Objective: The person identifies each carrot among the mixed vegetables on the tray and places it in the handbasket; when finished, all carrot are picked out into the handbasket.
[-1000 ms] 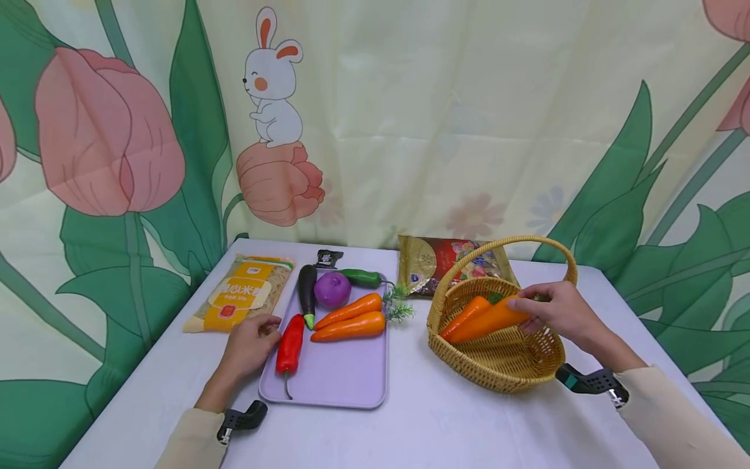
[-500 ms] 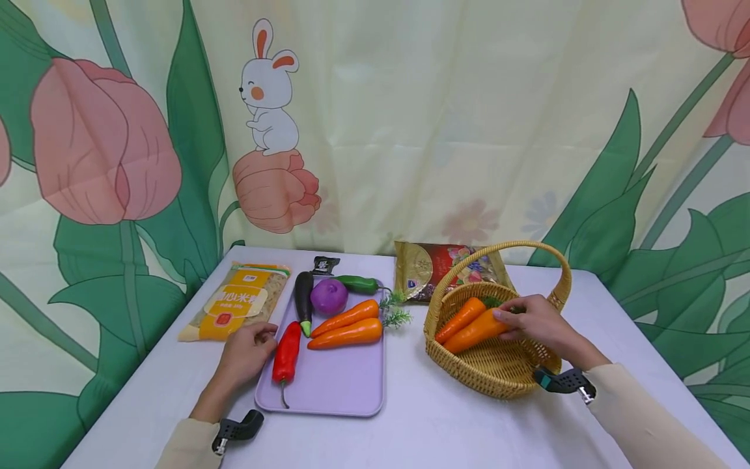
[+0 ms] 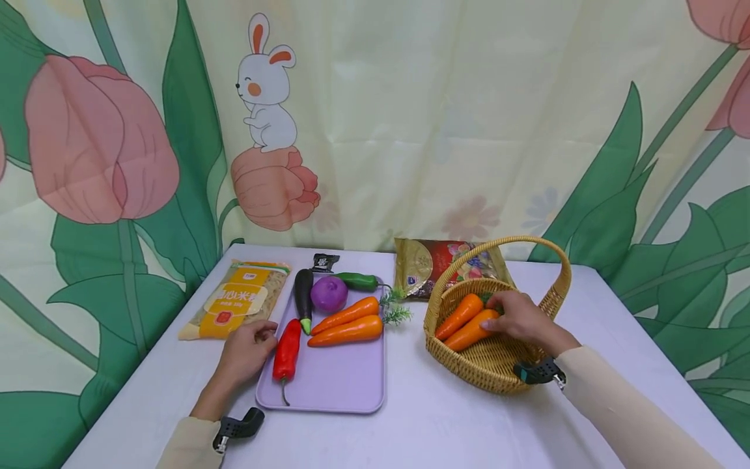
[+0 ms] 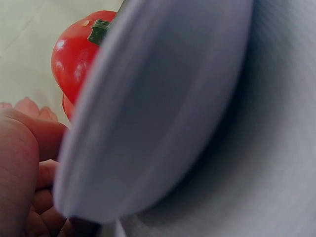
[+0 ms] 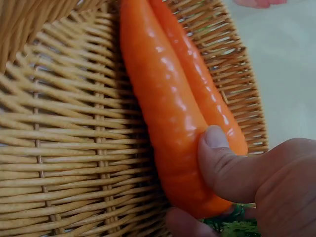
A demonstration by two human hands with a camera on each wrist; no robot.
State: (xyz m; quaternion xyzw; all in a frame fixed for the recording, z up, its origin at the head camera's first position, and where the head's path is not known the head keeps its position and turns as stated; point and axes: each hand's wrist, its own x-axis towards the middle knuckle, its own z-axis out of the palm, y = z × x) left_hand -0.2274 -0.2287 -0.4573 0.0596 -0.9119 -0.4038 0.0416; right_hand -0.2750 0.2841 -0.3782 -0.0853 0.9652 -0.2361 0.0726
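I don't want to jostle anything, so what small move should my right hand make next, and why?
Probably loosen your right hand and lift away: the front carrot it grips already appears to rest inside the basket, alongside a second carrot.

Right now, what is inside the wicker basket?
Two carrots lie side by side, the right hand gripping the nearer one. Beneath them the basket is covered, and the hand partly hides the green leaves.

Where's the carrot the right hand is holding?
In the head view, the held carrot lies in the wicker basket at right, on the near side of another carrot.
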